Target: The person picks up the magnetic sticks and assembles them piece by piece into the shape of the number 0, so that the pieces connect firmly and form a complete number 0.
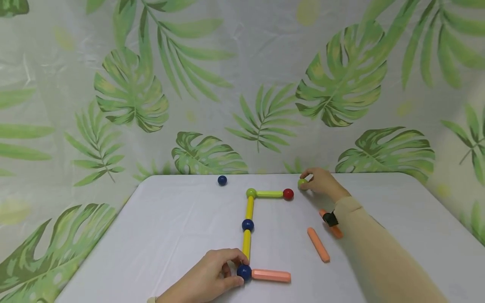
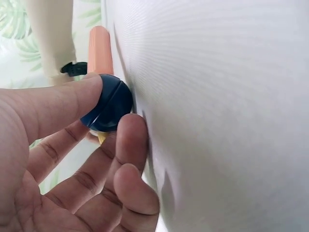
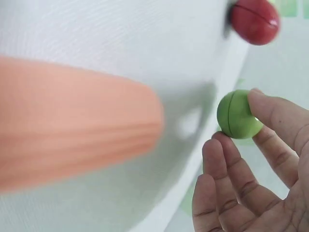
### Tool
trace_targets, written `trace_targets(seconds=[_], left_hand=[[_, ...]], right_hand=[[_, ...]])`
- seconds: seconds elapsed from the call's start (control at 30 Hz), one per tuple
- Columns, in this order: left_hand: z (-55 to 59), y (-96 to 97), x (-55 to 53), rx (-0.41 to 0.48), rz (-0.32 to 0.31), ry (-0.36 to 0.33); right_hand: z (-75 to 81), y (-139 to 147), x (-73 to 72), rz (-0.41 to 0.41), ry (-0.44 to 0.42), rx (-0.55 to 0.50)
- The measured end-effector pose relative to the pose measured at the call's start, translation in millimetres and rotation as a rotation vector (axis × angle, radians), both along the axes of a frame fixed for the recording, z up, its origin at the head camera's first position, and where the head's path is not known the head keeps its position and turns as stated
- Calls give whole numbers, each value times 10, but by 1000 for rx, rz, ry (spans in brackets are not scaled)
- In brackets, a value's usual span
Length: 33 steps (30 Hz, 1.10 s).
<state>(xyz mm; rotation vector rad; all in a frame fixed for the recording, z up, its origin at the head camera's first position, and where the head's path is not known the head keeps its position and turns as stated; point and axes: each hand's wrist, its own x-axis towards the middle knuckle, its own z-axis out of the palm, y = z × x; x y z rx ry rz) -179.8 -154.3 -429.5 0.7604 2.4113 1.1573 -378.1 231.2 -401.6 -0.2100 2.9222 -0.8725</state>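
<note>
My left hand pinches a navy blue ball between thumb and fingers, at the near end of a chain of sticks and balls. An orange-pink stick runs right from that ball, and a yellow stick leads away to a second blue ball. Beyond come another yellow stick, a green ball, a lime stick and a red ball. At the far right, the fingertips of my right hand grip a loose green ball, apart from the red one.
A lone blue ball sits near the table's far edge. Two loose orange sticks lie on the right: one in the open, the other partly behind the black wrist strap. A leaf-patterned cloth hangs behind the white table.
</note>
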Motion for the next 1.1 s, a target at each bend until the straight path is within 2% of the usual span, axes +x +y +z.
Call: trace_targets(seconds=[0.2,0.33,0.5,0.8,1.1], left_hand=[[30,-1,3,-11,6,19],[32,-7,20,-6,11,23],[20,-11,48,-7,19,34],[9,-19,61,-8,36,25],[7,-15,67,1,34,27]], right_hand=[[114,24,172,67,28,-20],[186,35,340,137,52,-13],[261,35,583,186,36,-3],[292,-23,1080,262,18,-54],[263,-128,1501,394,17,-104]])
